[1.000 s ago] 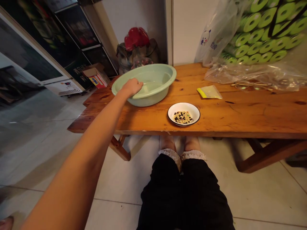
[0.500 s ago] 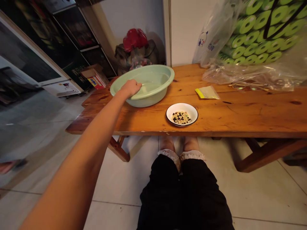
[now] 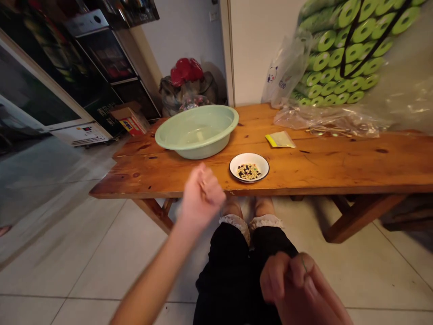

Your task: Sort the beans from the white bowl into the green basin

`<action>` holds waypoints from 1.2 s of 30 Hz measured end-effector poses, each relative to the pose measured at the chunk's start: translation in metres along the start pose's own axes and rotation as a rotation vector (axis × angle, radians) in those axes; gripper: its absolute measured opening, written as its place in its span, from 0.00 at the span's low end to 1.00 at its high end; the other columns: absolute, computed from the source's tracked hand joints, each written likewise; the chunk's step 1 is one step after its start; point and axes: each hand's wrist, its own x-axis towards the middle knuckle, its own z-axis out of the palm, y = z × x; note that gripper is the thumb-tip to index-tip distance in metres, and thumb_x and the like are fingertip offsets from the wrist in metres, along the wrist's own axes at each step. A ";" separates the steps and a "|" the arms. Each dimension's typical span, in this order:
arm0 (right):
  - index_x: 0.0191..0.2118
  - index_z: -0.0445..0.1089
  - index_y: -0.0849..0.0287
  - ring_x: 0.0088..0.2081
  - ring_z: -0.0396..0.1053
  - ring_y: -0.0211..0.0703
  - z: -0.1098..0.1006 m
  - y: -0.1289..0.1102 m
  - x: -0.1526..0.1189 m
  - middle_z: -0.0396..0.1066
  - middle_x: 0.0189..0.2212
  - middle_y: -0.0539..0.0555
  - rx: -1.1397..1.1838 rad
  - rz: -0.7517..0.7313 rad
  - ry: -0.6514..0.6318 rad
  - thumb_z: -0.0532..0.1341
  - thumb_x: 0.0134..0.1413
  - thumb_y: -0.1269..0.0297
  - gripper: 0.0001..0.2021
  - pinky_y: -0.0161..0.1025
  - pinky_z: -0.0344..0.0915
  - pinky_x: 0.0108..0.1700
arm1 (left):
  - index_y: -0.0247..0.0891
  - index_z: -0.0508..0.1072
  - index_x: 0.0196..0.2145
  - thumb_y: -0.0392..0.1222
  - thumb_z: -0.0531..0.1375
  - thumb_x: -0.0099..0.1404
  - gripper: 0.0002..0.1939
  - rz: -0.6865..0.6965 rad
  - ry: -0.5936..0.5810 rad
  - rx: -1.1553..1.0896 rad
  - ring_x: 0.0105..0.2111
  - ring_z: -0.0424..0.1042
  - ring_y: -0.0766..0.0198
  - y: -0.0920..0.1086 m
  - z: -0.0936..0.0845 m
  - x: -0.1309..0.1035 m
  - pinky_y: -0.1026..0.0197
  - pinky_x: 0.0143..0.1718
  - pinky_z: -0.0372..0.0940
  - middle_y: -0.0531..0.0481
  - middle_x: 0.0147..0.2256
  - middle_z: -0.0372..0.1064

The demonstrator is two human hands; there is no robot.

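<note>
My left hand (image 3: 202, 195) is closed in a fist, held in front of the table edge, just left of the bowl; what it holds, if anything, is hidden. My right hand (image 3: 293, 279) is raised over my right thigh, blurred, with thumb and fingers pinched together. A thin green thread (image 3: 304, 265) shows at its fingertips. Near the table's front edge stands a white enamel bowl (image 3: 262, 160) with a dark rim, holding small pale and black bead-like pieces (image 3: 248, 171). Behind it to the left sits a pale green plastic basin (image 3: 206, 151), touched by neither hand.
On the wooden table (image 3: 324, 174) lies a small clear packet with a yellow edge (image 3: 281, 140). A large plastic bag of green rolls (image 3: 338, 74) stands at the back right. An open cardboard box (image 3: 135, 123) and a red bundle (image 3: 186, 71) are beyond the table.
My left hand has let go of the basin's rim and come back toward me, closed. My right hand has come into view at the lower right. The view has shifted slightly.
</note>
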 end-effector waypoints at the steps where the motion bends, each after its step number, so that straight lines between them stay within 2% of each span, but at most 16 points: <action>1: 0.35 0.62 0.51 0.30 0.67 0.39 0.000 0.003 0.000 0.68 0.28 0.50 -0.079 -0.067 0.071 0.50 0.64 0.60 0.08 0.37 0.66 0.31 | 0.41 0.43 0.17 0.41 0.40 0.70 0.22 -0.080 0.003 -0.056 0.13 0.30 0.71 -0.029 -0.005 -0.017 0.65 0.13 0.33 0.61 0.14 0.31; 3: 0.36 0.61 0.53 0.38 0.68 0.40 0.002 0.007 -0.002 0.70 0.33 0.52 -0.252 -0.146 0.181 0.49 0.65 0.66 0.07 0.38 0.67 0.39 | 0.41 0.43 0.17 0.41 0.39 0.70 0.22 -0.192 0.013 -0.177 0.13 0.29 0.70 -0.080 -0.015 -0.043 0.65 0.13 0.33 0.60 0.14 0.30; 5: 0.37 0.60 0.53 0.42 0.68 0.40 0.002 0.010 -0.006 0.70 0.41 0.53 -0.430 -0.167 0.211 0.47 0.66 0.69 0.08 0.40 0.67 0.43 | 0.41 0.43 0.17 0.43 0.39 0.70 0.22 -0.250 0.040 -0.306 0.13 0.29 0.70 -0.117 -0.019 -0.060 0.65 0.12 0.34 0.60 0.14 0.30; 7: 0.39 0.60 0.54 0.43 0.69 0.40 0.002 0.015 -0.012 0.69 0.44 0.54 -0.593 -0.168 0.203 0.46 0.66 0.70 0.09 0.40 0.67 0.41 | 0.41 0.44 0.17 0.45 0.40 0.70 0.22 -0.293 0.069 -0.419 0.13 0.31 0.71 -0.139 -0.019 -0.070 0.67 0.13 0.37 0.61 0.14 0.32; 9: 0.41 0.60 0.54 0.42 0.69 0.39 -0.001 0.021 -0.018 0.69 0.45 0.55 -0.746 -0.179 0.201 0.46 0.65 0.71 0.09 0.38 0.68 0.39 | 0.41 0.46 0.18 0.45 0.43 0.69 0.21 -0.330 0.095 -0.506 0.13 0.34 0.73 -0.151 -0.015 -0.076 0.69 0.13 0.40 0.62 0.14 0.34; 14: 0.49 0.59 0.52 0.51 0.68 0.45 -0.008 0.038 -0.032 0.70 0.44 0.54 -1.018 -0.348 0.217 0.48 0.61 0.75 0.14 0.44 0.70 0.43 | 0.39 0.49 0.17 0.45 0.52 0.65 0.22 -0.342 0.143 -0.620 0.14 0.40 0.75 -0.163 -0.012 -0.086 0.72 0.15 0.43 0.61 0.15 0.37; 18: 0.48 0.64 0.53 0.51 0.69 0.47 -0.017 0.045 -0.036 0.69 0.48 0.57 -1.092 -0.312 0.153 0.49 0.61 0.73 0.14 0.46 0.71 0.44 | 0.39 0.52 0.17 0.47 0.56 0.62 0.21 -0.259 0.192 -0.635 0.16 0.45 0.75 -0.167 -0.012 -0.090 0.72 0.17 0.47 0.60 0.16 0.40; 21: 0.51 0.63 0.53 0.55 0.64 0.48 -0.021 0.046 -0.037 0.66 0.52 0.57 -1.127 -0.315 0.082 0.52 0.59 0.73 0.16 0.48 0.68 0.51 | 0.38 0.54 0.17 0.44 0.57 0.61 0.20 -0.181 0.267 -0.606 0.18 0.51 0.75 -0.167 -0.010 -0.091 0.73 0.20 0.51 0.59 0.17 0.44; 25: 0.49 0.61 0.51 0.59 0.61 0.47 -0.018 0.042 -0.038 0.67 0.48 0.55 -1.047 -0.305 0.052 0.49 0.60 0.76 0.16 0.51 0.63 0.56 | 0.37 0.56 0.17 0.42 0.56 0.62 0.19 -0.170 0.312 -0.587 0.22 0.57 0.74 -0.165 -0.007 -0.093 0.73 0.24 0.55 0.57 0.19 0.49; 27: 0.47 0.60 0.53 0.59 0.61 0.49 -0.015 0.039 -0.039 0.69 0.45 0.55 -0.921 -0.273 0.075 0.47 0.62 0.75 0.13 0.54 0.63 0.56 | 0.37 0.57 0.18 0.43 0.56 0.62 0.18 -0.189 0.275 -0.571 0.20 0.54 0.75 -0.166 -0.008 -0.094 0.73 0.22 0.52 0.58 0.19 0.49; 30: 0.45 0.60 0.54 0.56 0.63 0.48 -0.013 0.036 -0.037 0.70 0.43 0.55 -0.754 -0.230 0.178 0.45 0.64 0.74 0.11 0.54 0.64 0.54 | 0.37 0.58 0.19 0.43 0.55 0.59 0.15 -0.217 0.166 -0.552 0.15 0.43 0.75 -0.168 -0.011 -0.095 0.72 0.17 0.44 0.60 0.16 0.44; 34: 0.43 0.59 0.55 0.53 0.66 0.45 -0.014 0.034 -0.033 0.69 0.44 0.55 -0.784 -0.186 0.238 0.46 0.65 0.72 0.08 0.49 0.67 0.49 | 0.38 0.56 0.18 0.40 0.56 0.52 0.11 -0.230 0.101 -0.550 0.16 0.41 0.74 -0.173 -0.014 -0.094 0.72 0.17 0.42 0.60 0.15 0.42; 36: 0.42 0.59 0.55 0.52 0.67 0.45 -0.014 0.033 -0.032 0.69 0.45 0.56 -0.795 -0.190 0.269 0.46 0.65 0.71 0.07 0.49 0.66 0.50 | 0.38 0.56 0.18 0.40 0.56 0.50 0.11 -0.227 0.068 -0.534 0.15 0.41 0.74 -0.175 -0.014 -0.095 0.71 0.17 0.42 0.59 0.14 0.42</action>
